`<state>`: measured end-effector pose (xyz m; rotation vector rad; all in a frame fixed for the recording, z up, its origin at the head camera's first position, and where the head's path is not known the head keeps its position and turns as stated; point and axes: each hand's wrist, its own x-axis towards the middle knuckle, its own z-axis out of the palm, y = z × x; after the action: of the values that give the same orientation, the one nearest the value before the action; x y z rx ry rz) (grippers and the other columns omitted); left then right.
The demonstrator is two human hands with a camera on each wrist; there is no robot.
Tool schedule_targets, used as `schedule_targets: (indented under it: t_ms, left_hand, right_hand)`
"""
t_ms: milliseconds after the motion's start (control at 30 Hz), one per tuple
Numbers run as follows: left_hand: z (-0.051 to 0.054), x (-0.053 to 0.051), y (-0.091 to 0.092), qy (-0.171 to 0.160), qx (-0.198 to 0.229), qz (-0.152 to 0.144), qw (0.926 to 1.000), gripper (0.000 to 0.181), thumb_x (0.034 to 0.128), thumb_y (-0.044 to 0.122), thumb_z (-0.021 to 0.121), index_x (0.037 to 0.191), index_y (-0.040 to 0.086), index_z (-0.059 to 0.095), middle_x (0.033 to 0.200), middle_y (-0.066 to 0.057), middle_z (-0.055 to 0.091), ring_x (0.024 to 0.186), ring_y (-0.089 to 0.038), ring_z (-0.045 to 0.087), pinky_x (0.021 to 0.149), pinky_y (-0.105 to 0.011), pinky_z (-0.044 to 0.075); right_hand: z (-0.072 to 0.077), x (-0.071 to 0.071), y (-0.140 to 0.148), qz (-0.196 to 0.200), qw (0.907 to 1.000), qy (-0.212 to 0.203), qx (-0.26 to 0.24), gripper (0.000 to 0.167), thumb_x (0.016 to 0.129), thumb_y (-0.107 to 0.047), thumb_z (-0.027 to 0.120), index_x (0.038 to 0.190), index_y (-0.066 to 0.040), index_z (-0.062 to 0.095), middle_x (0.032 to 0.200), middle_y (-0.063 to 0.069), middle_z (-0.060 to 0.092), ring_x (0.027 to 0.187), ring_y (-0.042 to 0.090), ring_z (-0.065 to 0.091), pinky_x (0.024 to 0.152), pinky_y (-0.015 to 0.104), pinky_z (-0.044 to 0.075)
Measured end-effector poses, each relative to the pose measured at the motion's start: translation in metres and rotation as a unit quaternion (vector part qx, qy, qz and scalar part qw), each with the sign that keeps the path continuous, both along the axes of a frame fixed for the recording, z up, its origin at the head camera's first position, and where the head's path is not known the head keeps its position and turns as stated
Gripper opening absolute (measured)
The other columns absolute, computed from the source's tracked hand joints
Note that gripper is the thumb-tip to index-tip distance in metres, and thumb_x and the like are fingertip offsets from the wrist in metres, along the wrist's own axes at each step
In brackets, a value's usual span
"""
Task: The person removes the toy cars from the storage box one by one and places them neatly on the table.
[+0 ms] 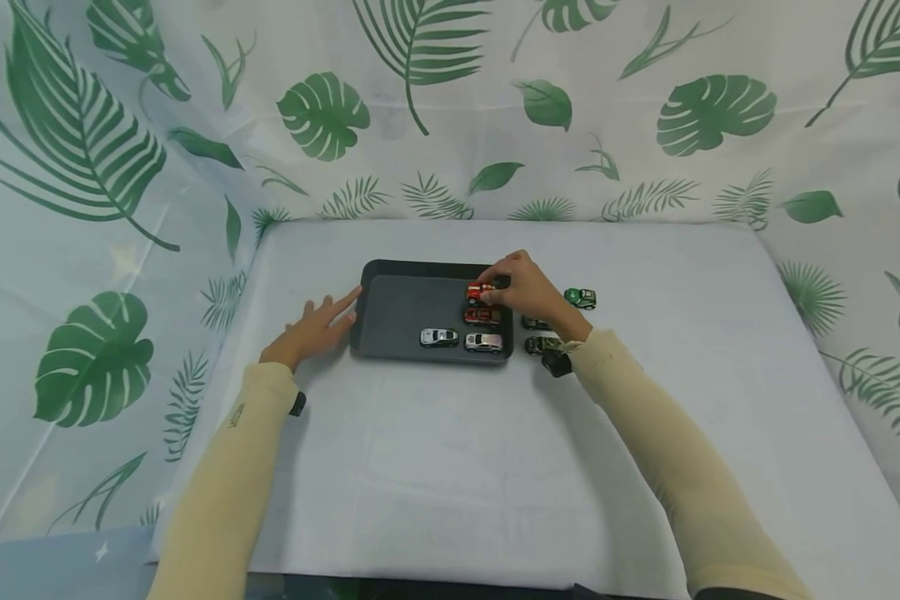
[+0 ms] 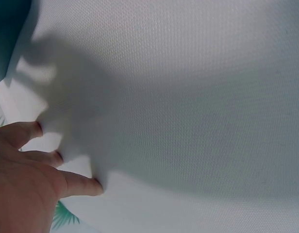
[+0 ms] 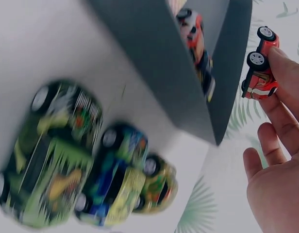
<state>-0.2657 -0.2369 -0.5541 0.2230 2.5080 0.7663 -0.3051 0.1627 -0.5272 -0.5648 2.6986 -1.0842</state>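
My right hand (image 1: 528, 292) pinches a red toy car (image 1: 476, 292) over the upper right corner of the dark grey tray (image 1: 397, 312); the right wrist view shows this car (image 3: 262, 68) between thumb and fingers (image 3: 280, 109). Just below it in the tray lies a dark red car (image 1: 482, 316). Two whitish cars, one (image 1: 483, 342) at the lower right corner and one (image 1: 439, 337) left of it, stand in the tray. My left hand (image 1: 315, 329), fingers spread, has its fingertips at the tray's left edge; in the left wrist view the hand (image 2: 28, 179) holds nothing.
Right of the tray, a green car (image 1: 581, 298) and camouflage-patterned cars (image 1: 543, 344) stand on the white table (image 1: 435, 467), partly hidden by my right wrist. The right wrist view shows a blue and yellow car (image 3: 110, 179) among them. Leaf-printed cloth (image 1: 450, 108) rises behind the table.
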Motion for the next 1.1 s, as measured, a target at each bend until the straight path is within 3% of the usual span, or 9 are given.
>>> schedule_targets:
  t_ms: [433, 600, 1100]
  left_hand:
    - [-0.001, 0.002, -0.004, 0.004, 0.006, -0.004, 1.0, 0.063, 0.1171, 0.051, 0.032, 0.174, 0.035, 0.01, 0.175, -0.028, -0.003, 0.156, -0.057, -0.016, 0.109, -0.089, -0.007]
    - [-0.006, 0.001, -0.005, 0.004, 0.007, -0.005, 1.0, 0.063, 0.117, 0.05, 0.032, 0.174, 0.034, 0.011, 0.175, -0.029, -0.002, 0.156, -0.058, -0.015, 0.109, -0.09, -0.006]
    - [-0.002, 0.001, -0.001, 0.008, 0.003, -0.005, 1.0, 0.064, 0.1169, 0.051, 0.032, 0.174, 0.033, 0.011, 0.175, -0.029, -0.001, 0.156, -0.058, -0.014, 0.109, -0.089, -0.006]
  right_hand:
    - [0.009, 0.012, 0.048, -0.043, 0.999, 0.004, -0.004, 0.029, 0.1, -0.013, 0.08, 0.126, -0.001, 0.077, 0.129, 0.019, 0.065, 0.132, 0.037, 0.044, 0.107, 0.065, 0.04]
    - [0.006, 0.018, 0.068, -0.057, 0.9984, 0.0, 0.009, 0.031, 0.1, -0.015, 0.08, 0.128, -0.001, 0.076, 0.13, 0.02, 0.067, 0.134, 0.039, 0.043, 0.109, 0.067, 0.039]
    - [-0.003, 0.038, 0.123, -0.114, 0.9932, -0.02, -0.01, 0.032, 0.1, -0.014, 0.079, 0.128, 0.002, 0.076, 0.135, 0.026, 0.062, 0.138, 0.044, 0.039, 0.108, 0.068, 0.035]
